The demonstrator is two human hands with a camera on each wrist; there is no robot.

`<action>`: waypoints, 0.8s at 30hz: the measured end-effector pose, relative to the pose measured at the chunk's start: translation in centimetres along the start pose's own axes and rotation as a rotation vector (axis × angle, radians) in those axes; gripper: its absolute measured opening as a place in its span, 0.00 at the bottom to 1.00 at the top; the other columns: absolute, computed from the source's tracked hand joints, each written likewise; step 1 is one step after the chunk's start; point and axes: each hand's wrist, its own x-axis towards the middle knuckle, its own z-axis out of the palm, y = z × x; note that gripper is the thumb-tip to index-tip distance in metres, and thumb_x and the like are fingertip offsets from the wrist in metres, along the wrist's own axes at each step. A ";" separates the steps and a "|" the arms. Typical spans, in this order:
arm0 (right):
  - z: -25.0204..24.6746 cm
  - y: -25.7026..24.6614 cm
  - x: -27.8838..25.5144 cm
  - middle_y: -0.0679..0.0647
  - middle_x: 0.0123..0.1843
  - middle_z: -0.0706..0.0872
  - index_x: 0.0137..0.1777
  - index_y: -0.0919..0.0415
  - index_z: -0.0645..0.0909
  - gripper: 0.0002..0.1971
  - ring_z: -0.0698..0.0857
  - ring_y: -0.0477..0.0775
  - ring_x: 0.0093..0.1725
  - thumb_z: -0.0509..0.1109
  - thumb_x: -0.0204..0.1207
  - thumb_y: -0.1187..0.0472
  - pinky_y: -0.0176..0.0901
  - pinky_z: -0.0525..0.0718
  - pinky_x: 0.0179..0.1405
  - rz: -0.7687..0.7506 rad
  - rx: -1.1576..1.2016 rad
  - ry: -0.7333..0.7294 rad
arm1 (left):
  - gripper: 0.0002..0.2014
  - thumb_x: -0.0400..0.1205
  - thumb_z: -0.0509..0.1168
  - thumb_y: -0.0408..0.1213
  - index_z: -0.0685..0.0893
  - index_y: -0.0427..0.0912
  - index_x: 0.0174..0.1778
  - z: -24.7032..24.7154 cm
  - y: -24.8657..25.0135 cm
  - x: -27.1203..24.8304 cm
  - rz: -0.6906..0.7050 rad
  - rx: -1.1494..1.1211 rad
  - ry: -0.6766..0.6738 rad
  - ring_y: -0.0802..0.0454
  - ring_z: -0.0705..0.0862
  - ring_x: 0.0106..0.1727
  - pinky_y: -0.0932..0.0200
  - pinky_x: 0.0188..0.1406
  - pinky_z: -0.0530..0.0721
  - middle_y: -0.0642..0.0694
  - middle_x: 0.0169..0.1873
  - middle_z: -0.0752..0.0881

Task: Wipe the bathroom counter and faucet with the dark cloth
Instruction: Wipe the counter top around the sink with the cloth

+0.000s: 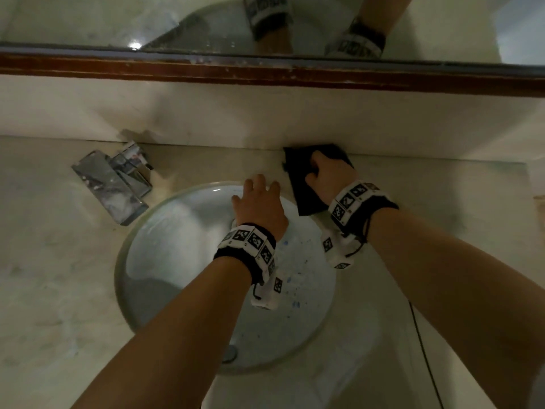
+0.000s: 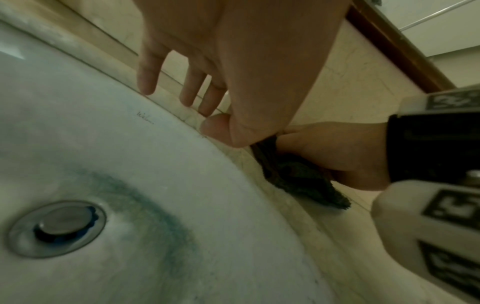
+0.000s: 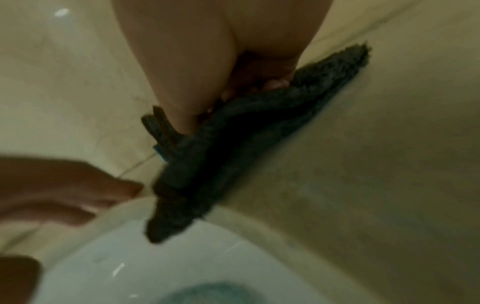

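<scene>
The dark cloth (image 1: 303,187) lies flat on the pale stone counter (image 1: 59,261), right of the basin and against the back wall. My right hand (image 1: 327,172) sits on top of it with fingers curled into the fabric, pressing it down; the right wrist view shows those curled fingers (image 3: 270,82) bunching the cloth (image 3: 233,148). My left hand (image 1: 259,199) rests with straight fingers on the far rim of the round white basin (image 1: 177,231) and holds nothing. The chrome faucet (image 1: 115,184) stands at the back left, away from both hands.
A wood-framed mirror (image 1: 265,72) runs along the wall above a low backsplash. The basin has a metal drain plug (image 2: 57,228) ringed by blue stain. A thin cable (image 1: 424,349) hangs at the counter's front right.
</scene>
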 end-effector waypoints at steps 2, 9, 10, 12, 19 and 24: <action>-0.2 0.8 -0.7 0.54 0.35 0.79 0.58 0.59 0.74 0.12 0.77 0.53 0.32 0.61 0.80 0.54 0.39 0.64 0.23 -0.007 0.018 0.009 | 0.34 0.77 0.62 0.43 0.61 0.53 0.81 -0.1 0.3 -0.1 -0.021 0.019 -0.020 0.42 0.59 0.79 0.37 0.72 0.68 0.45 0.80 0.58; -2.0 6.4 -5.1 0.52 0.35 0.79 0.63 0.56 0.73 0.15 0.77 0.50 0.31 0.62 0.81 0.51 0.41 0.71 0.25 0.085 0.016 -0.048 | 0.35 0.79 0.62 0.44 0.57 0.55 0.83 -0.6 1.1 -0.2 -0.095 -0.012 -0.106 0.44 0.54 0.83 0.37 0.78 0.59 0.47 0.83 0.54; -2.3 7.1 -5.9 0.52 0.35 0.78 0.64 0.56 0.72 0.15 0.77 0.50 0.31 0.61 0.81 0.50 0.40 0.70 0.24 0.098 0.015 -0.056 | 0.36 0.79 0.62 0.44 0.55 0.55 0.84 -0.7 1.1 -0.4 -0.103 -0.022 -0.128 0.44 0.52 0.83 0.37 0.79 0.57 0.47 0.84 0.52; -2.6 8.4 -7.5 0.51 0.34 0.78 0.68 0.56 0.72 0.18 0.77 0.49 0.30 0.61 0.82 0.51 0.39 0.68 0.22 0.114 0.016 -0.072 | 0.37 0.80 0.61 0.45 0.52 0.55 0.85 -0.8 1.1 -0.8 -0.123 -0.050 -0.186 0.45 0.49 0.84 0.37 0.81 0.53 0.50 0.85 0.48; -3.2 9.7 -9.7 0.58 0.44 0.80 0.66 0.59 0.70 0.16 0.77 0.54 0.32 0.61 0.82 0.53 0.42 0.73 0.25 0.076 -0.039 -0.126 | 0.32 0.81 0.60 0.45 0.58 0.50 0.82 -1.0 0.6 -5.3 -0.196 -0.035 -0.066 0.43 0.60 0.81 0.39 0.74 0.65 0.48 0.83 0.58; -3.1 8.3 -10.1 0.65 0.63 0.72 0.72 0.55 0.66 0.20 0.78 0.61 0.39 0.59 0.83 0.51 0.44 0.76 0.28 0.051 -0.125 -0.142 | 0.29 0.83 0.58 0.51 0.64 0.50 0.80 -1.1 -1.1 -7.9 -0.273 -0.049 0.020 0.43 0.67 0.77 0.39 0.69 0.70 0.47 0.78 0.68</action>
